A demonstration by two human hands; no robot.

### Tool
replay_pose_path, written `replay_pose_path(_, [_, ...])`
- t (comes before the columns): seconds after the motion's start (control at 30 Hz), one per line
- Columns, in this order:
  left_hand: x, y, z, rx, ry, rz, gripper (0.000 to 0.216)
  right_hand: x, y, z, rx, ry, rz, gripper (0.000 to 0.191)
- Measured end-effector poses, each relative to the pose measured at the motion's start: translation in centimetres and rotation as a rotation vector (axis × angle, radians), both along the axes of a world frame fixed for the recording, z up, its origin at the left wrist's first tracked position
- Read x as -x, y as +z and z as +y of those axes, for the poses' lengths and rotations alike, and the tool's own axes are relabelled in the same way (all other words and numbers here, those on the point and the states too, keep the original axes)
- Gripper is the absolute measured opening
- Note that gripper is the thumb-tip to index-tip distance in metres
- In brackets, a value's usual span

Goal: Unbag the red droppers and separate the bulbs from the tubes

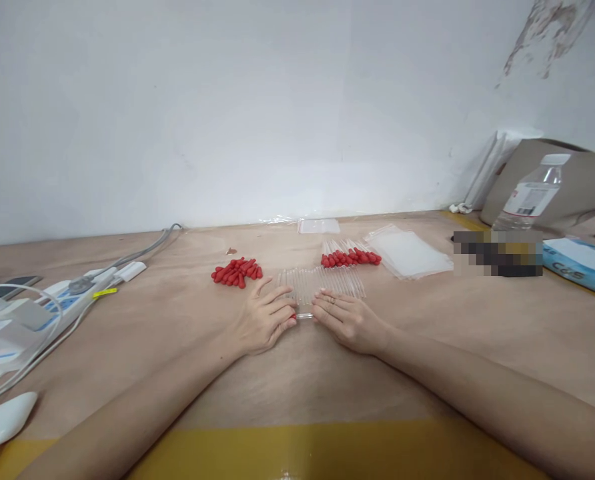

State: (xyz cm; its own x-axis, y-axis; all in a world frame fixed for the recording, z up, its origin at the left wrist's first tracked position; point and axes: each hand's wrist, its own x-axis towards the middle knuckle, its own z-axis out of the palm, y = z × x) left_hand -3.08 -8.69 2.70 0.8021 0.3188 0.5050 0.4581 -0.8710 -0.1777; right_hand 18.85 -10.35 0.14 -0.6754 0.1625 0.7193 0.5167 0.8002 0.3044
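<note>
In the head view my left hand (267, 319) pinches a red rubber bulb, of which only a small bit of red shows at the fingertips. My right hand (350, 323) is closed on a clear dropper tube (305, 316), which spans the short gap between both hands. Whether the tube sits inside the bulb is hidden by my fingers. Just beyond my hands lies a row of loose clear tubes (345, 281). A pile of red bulbs (235, 272) is behind my left hand. Several droppers with red bulbs (350, 257) lie side by side behind the row.
Clear plastic bags (410, 255) lie right of the droppers, and another bag (318, 227) is by the wall. At left are a power strip (52, 310) with cables and a white object (7, 420). A water bottle (532, 193) and blue packet (582, 267) stand right.
</note>
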Motion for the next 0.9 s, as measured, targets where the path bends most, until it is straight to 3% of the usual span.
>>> replay_pose_path(0.13, [0.6, -0.4, -0.3, -0.003, 0.012, 0.009, 0.015, -0.5, 0.3, -0.3, -0.034, 0.03, -0.013, 0.025])
replay_pose_path(0.23, [1.9, -0.5, 0.2, 0.052, 0.14, -0.027, 0.024, -1.4, 0.2, 0.2, -0.007, 0.017, 0.065, 0.027])
replay_pose_path(0.37, [4.6, 0.3, 2.4, 0.15, 0.38, -0.298, 0.024, -2.4, -0.2, 1.1, 0.139, -0.191, 0.227, 0.018])
replay_pose_path(0.47, [6.6, 0.9, 4.5, 0.108, 0.442, -0.453, 0.025, -2.0, -0.2, 1.4, 0.211, -0.306, 0.238, 0.018])
replay_pose_path(0.73, [9.3, -0.1, 7.4, 0.163, 0.648, -0.517, 0.029, 2.5, 1.2, 3.7, 0.396, -0.252, 0.27, 0.019])
replay_pose_path(0.9, [9.2, -0.5, 7.3, 0.24, 0.724, -0.475, 0.022, 7.3, 1.9, 5.9, 0.39, -0.263, 0.105, 0.019])
